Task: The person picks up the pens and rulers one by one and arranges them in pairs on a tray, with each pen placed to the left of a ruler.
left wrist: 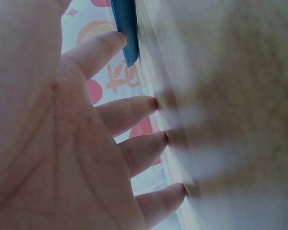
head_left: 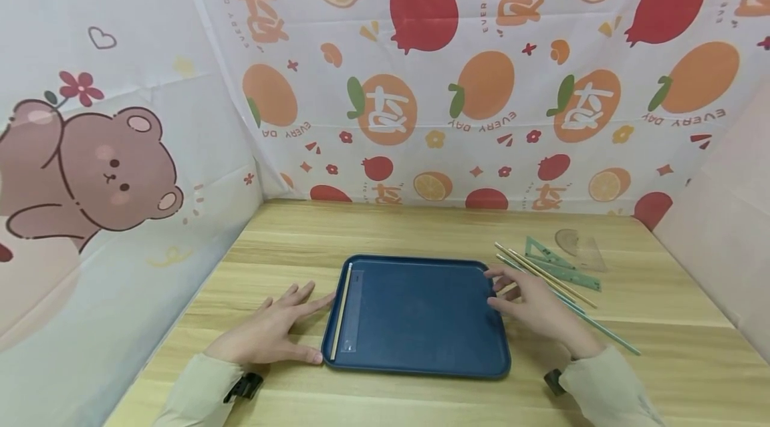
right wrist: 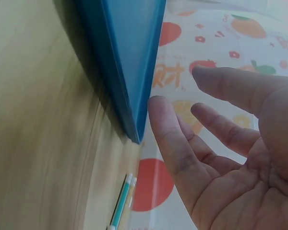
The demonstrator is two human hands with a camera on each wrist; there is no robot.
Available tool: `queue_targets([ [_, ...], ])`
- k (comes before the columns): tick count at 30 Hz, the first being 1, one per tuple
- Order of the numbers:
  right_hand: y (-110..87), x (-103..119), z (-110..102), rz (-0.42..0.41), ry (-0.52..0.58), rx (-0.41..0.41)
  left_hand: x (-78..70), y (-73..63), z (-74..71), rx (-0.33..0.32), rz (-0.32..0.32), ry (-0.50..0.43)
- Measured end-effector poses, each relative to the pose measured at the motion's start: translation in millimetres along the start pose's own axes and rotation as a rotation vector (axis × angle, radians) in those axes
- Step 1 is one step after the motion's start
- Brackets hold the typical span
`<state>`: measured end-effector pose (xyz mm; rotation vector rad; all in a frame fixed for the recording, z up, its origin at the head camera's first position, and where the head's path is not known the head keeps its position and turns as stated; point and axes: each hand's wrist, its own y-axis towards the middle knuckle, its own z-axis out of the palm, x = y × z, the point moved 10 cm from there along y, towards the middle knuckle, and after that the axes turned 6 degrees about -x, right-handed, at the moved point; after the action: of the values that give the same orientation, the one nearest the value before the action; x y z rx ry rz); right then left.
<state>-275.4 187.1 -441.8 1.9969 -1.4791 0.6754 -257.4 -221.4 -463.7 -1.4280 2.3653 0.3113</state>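
A dark blue tray (head_left: 421, 320) lies flat on the wooden table. Inside it, along the left side, a tan pencil (head_left: 341, 313) lies beside a clear ruler (head_left: 353, 310). My left hand (head_left: 271, 327) is spread on the tabletop left of the tray, with index fingertip and thumb right at its edge. In the left wrist view, the other fingertips meet the table. My right hand (head_left: 532, 303) hovers at the tray's right rim, fingers loosely bent and apart, nothing between them. The right wrist view shows its index fingertip (right wrist: 161, 108) close to the tray's corner.
Right of the tray lie several tan pencils (head_left: 553, 278) and green pencils (head_left: 610, 335). Behind them are a green set square (head_left: 544, 254), a green ruler (head_left: 571, 274), and a clear protractor (head_left: 567, 240). A printed curtain (head_left: 433, 166) hangs along the table's back edge.
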Motion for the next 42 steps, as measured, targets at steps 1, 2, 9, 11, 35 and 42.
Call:
queue_targets([
  [1, -0.2, -2.1, -1.3, 0.006, -0.004, -0.002, 0.3, 0.1, 0.2, 0.0, 0.0, -0.001],
  [2, -0.5, -3.9, -2.8, 0.007, -0.003, -0.002, 0.6, 0.2, 0.5, 0.0, 0.0, -0.001],
  [9, -1.9, -13.7, -15.0, 0.022, -0.014, -0.006, -0.8, -0.2, 0.7, -0.003, 0.011, 0.001],
  [11, -1.9, -15.7, -18.4, 0.023, -0.014, -0.003, -1.2, -0.9, 0.4, -0.003, 0.01, -0.003],
  [35, 3.7, -42.1, -65.0, 0.034, -0.112, -0.024, -4.1, -3.5, -5.0, -0.011, 0.012, -0.007],
  [42, -0.4, -49.2, -71.3, 0.032, -0.121, -0.006, -3.4, -2.1, -4.1, -0.004, 0.013, -0.002],
])
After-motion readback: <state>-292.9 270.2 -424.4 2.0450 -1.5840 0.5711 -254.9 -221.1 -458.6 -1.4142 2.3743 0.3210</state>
